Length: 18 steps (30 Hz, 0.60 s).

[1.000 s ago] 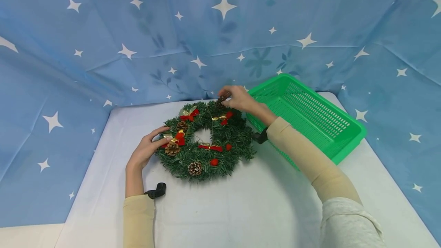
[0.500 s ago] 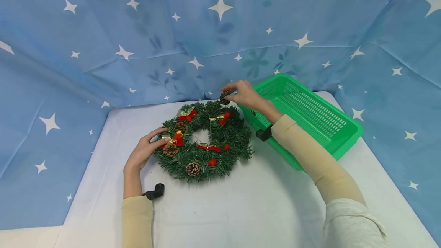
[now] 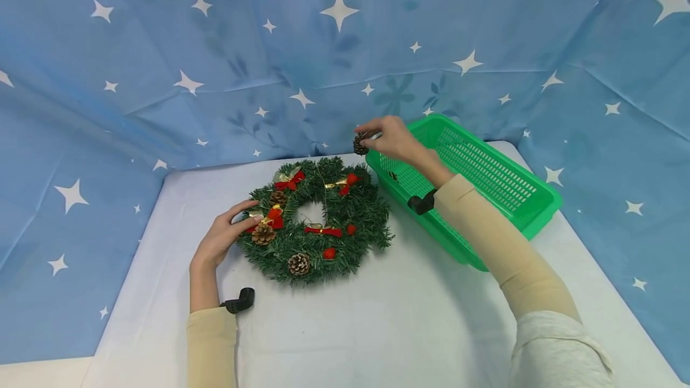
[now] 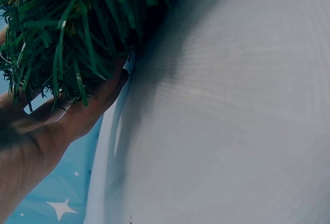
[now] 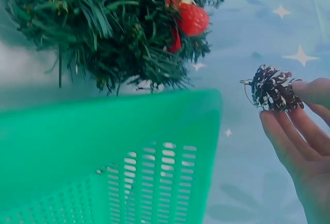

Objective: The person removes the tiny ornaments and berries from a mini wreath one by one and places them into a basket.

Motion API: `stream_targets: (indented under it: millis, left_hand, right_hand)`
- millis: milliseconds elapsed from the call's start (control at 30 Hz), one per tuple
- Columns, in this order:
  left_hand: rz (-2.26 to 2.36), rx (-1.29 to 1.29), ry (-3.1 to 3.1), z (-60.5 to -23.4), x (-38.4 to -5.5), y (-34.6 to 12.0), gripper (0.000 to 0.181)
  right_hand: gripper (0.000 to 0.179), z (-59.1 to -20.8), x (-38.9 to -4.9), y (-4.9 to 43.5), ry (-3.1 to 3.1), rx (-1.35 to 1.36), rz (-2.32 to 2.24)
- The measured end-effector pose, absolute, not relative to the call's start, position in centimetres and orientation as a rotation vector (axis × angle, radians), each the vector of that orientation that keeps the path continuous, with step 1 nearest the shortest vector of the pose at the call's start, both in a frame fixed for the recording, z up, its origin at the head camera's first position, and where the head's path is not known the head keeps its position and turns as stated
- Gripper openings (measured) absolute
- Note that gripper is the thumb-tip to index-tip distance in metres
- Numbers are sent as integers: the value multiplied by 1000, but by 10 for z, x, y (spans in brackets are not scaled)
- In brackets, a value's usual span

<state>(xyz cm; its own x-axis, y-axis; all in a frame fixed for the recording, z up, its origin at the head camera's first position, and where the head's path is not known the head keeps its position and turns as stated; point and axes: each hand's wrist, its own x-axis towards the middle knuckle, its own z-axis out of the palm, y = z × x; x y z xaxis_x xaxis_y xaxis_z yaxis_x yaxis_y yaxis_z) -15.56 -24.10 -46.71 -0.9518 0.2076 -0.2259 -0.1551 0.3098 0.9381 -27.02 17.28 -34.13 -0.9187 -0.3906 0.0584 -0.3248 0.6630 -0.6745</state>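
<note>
A green artificial wreath (image 3: 366, 214) lies on the white table, decorated with red bows, red balls and several pine cones. My left hand (image 3: 218, 238) grips its left edge, thumb on top beside a red bow (image 3: 275, 220); the left wrist view has fingers (image 4: 87, 113) at the wreath's underside. Beyond the wreath's far right side, my right hand (image 3: 396, 138) pinches a brown pine cone (image 3: 360, 144) between thumb and fingers, clear of the wreath. White-tipped scales and a thin wire loop show on this pine cone (image 5: 273, 92) in the right wrist view.
A green plastic basket (image 3: 482, 163) with perforated walls stands right of the wreath, under my right forearm. A small dark item (image 3: 393, 176) shows at its left end. Blue star-patterned cloth (image 3: 302, 29) hangs behind the table.
My right hand has lifted the pine cone off the wreath's top and carried it up and right, towards the basket's far left corner. The left hand keeps its grip on the wreath.
</note>
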Motion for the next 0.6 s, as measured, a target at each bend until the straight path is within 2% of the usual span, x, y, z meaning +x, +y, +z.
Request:
stream_targets:
  millis: [600]
  left_hand:
    - [1698, 38, 2267, -466, -155, -240, 69]
  right_hand:
    - [41, -343, -269, 216, 2851, -519, -1042]
